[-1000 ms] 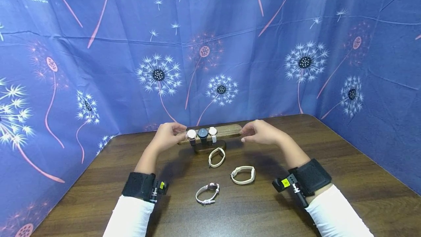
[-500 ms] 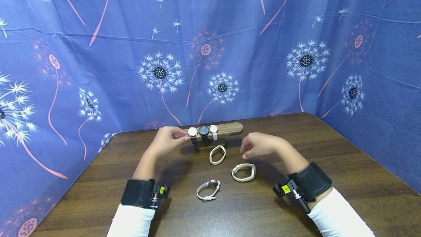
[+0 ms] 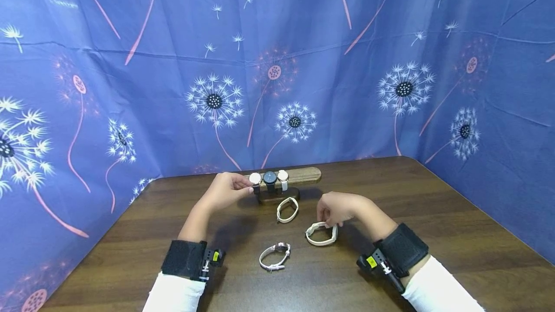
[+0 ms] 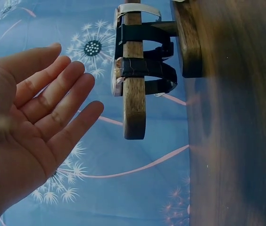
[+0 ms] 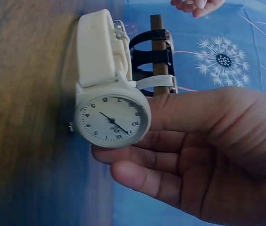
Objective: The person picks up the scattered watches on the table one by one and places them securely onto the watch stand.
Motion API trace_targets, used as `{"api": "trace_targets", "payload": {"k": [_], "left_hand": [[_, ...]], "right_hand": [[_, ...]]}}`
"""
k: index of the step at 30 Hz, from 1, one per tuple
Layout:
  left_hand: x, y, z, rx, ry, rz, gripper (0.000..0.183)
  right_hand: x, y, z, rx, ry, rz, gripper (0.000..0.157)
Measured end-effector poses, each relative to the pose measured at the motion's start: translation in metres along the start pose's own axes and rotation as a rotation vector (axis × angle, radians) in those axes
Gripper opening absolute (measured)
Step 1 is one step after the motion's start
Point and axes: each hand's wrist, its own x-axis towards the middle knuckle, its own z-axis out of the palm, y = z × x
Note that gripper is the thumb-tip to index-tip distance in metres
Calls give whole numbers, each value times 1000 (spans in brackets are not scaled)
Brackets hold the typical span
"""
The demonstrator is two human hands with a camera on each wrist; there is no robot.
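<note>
My right hand [image 3: 340, 207] is down at a cream wristwatch [image 5: 114, 120], thumb behind its round numbered dial and fingertips at the dial's lower edge; the thumb's tip is hidden. The watch's buckled strap forms a loop on the table. My left hand [image 4: 53, 108] is beside the left end of a wooden watch stand [image 3: 303, 175], its fingers loosely extended, with a gap to the bar in the left wrist view. On the bar hang a black-strapped watch with a pale dial [image 3: 255, 178], a dark-dialled watch [image 3: 270, 177] and a white-strapped watch [image 3: 283, 175].
Another cream-strapped watch [image 3: 286, 220] lies in front of the stand's base. Nearer the front is a pale pinkish watch [image 3: 282, 247]. The brown wooden table [image 3: 368, 273] ends at the back against a blue dandelion-print cloth [image 3: 338, 90].
My right hand has left the stand's right end and come down toward me to the cream wristwatch. My left hand stays near the stand's left end.
</note>
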Motion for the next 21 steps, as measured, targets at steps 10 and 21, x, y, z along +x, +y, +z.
{"api": "trace_targets", "payload": {"k": [10, 21], "left_hand": [[0, 7, 1, 1, -8, 18, 15], [3, 50, 23, -5, -59, 177, 20]], "right_hand": [[-1, -1, -2, -17, 38, -36, 14], [2, -20, -12, 69, 425, -144, 9]]}}
